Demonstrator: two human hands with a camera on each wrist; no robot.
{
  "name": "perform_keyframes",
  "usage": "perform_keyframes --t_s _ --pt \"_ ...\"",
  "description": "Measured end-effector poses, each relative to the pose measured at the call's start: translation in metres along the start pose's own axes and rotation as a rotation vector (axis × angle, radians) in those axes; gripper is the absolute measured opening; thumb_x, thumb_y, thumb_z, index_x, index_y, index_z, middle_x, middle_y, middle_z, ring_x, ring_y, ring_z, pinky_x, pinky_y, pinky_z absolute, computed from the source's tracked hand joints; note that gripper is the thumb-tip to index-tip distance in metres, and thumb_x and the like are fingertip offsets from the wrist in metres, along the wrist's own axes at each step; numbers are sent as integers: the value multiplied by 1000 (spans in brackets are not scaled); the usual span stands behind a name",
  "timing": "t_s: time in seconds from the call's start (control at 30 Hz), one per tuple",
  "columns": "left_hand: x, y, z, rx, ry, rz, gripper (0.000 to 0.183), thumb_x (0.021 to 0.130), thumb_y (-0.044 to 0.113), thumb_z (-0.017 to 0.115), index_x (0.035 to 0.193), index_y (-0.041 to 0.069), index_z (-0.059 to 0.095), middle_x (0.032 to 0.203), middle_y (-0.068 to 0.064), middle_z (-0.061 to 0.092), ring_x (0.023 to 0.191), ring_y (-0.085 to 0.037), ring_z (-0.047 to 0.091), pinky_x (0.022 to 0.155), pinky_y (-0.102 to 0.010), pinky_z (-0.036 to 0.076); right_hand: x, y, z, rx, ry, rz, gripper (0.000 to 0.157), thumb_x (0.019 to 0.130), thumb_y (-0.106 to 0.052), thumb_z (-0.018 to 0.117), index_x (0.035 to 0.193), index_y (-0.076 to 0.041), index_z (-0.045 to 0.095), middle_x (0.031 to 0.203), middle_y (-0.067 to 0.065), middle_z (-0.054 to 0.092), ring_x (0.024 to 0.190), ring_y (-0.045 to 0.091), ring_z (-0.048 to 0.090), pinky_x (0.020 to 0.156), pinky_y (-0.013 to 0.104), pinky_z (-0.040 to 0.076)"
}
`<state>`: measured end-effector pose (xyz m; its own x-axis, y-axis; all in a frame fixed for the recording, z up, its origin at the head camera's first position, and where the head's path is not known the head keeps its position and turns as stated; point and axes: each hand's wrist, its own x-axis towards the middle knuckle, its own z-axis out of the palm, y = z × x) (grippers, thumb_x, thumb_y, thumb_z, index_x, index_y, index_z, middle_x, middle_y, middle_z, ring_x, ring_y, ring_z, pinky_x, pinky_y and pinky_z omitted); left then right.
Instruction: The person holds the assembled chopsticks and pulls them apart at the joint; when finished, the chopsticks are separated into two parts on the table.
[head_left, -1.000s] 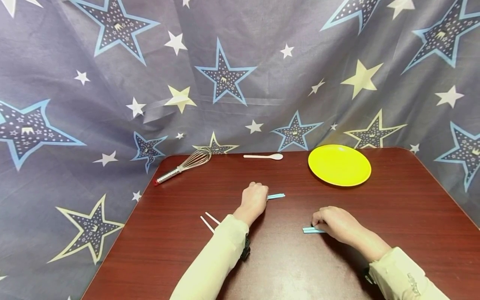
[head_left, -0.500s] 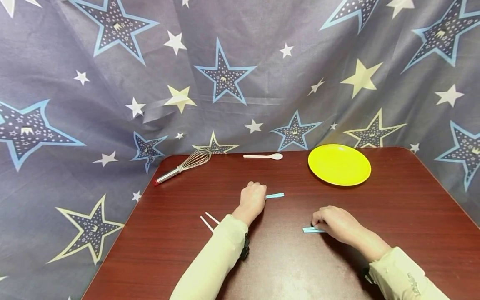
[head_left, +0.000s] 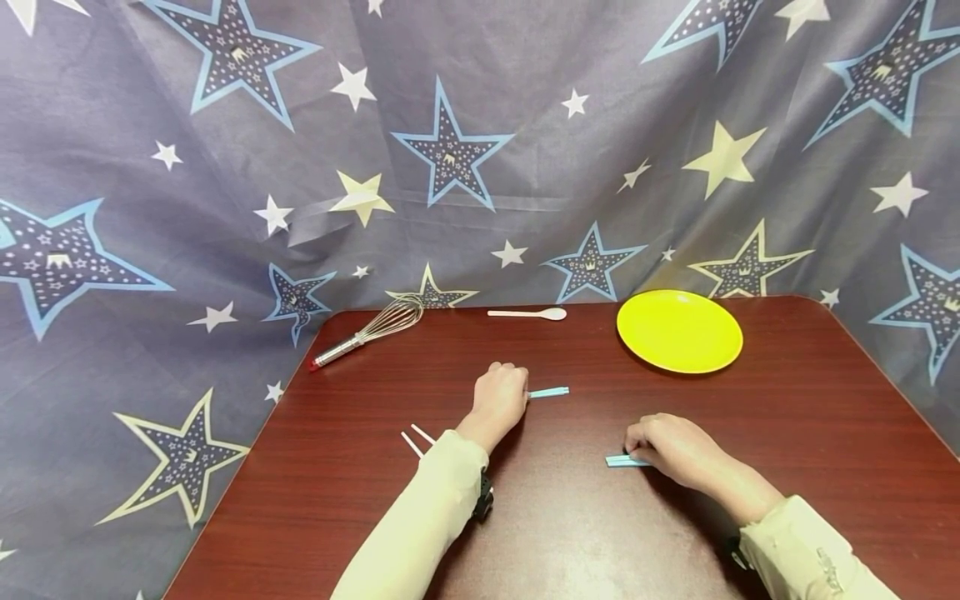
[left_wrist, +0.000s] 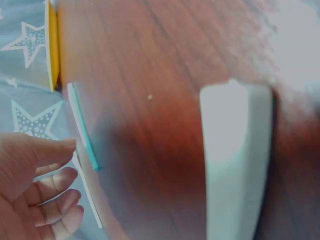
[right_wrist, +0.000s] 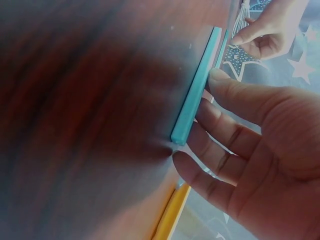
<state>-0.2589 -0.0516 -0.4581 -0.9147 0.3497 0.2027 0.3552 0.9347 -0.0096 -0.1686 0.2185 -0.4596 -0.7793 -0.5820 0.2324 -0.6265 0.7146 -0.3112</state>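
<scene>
Two pairs of light blue chopsticks lie on the dark red table. In the head view, the farther chopsticks (head_left: 549, 392) stick out to the right of my left hand (head_left: 497, 402). In the left wrist view, that hand's loosely bent fingers (left_wrist: 60, 200) show no grip, with the thumb tip beside the chopsticks (left_wrist: 85, 132). My right hand (head_left: 675, 446) pinches the nearer chopsticks (head_left: 618, 461) from above. Thumb (right_wrist: 220, 80) and fingertips flank their side in the right wrist view; part of the pair is hidden under the hand in the head view.
At the back left lies a whisk (head_left: 367, 333), and a white spoon (head_left: 528, 314) is by the rear edge. A yellow plate (head_left: 679, 332) stands at the back right. Two thin white sticks (head_left: 412, 445) poke out from behind the left sleeve. A star-patterned curtain (head_left: 480, 150) hangs behind the table.
My left hand has shifted slightly left, away from the farther chopsticks, which stay put. The right hand and the nearer chopsticks have hardly moved.
</scene>
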Motion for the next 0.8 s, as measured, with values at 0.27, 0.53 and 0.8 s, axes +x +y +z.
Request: perform_keyframes --t_s 0.27,0.53,0.8 --pt "-17 -13 -14 -82 37 -17 20 81 19 74 68 18 58 73 2 57 78 -23 58 60 -37 51 -1 -1 2 -12 16 -11 27 77 -5 78 71 -23 59 69 -15 48 63 3 42 56 25 37" --pt "-36 -28 -30 -195 27 -50 24 81 23 77 67 21 57 74 5 59 79 -21 62 60 -37 50 -2 -1 0 -15 29 -21 17 78 -9 78 77 -20 65 71 -15 53 63 4 47 58 28 42" --pt "-53 -45 -42 -317 -22 -40 14 82 22 77 79 19 64 72 8 60 69 -14 59 59 -34 46 0 -4 0 2 -11 32 12 84 -16 75 81 -23 65 71 -18 46 63 1 41 56 25 38"
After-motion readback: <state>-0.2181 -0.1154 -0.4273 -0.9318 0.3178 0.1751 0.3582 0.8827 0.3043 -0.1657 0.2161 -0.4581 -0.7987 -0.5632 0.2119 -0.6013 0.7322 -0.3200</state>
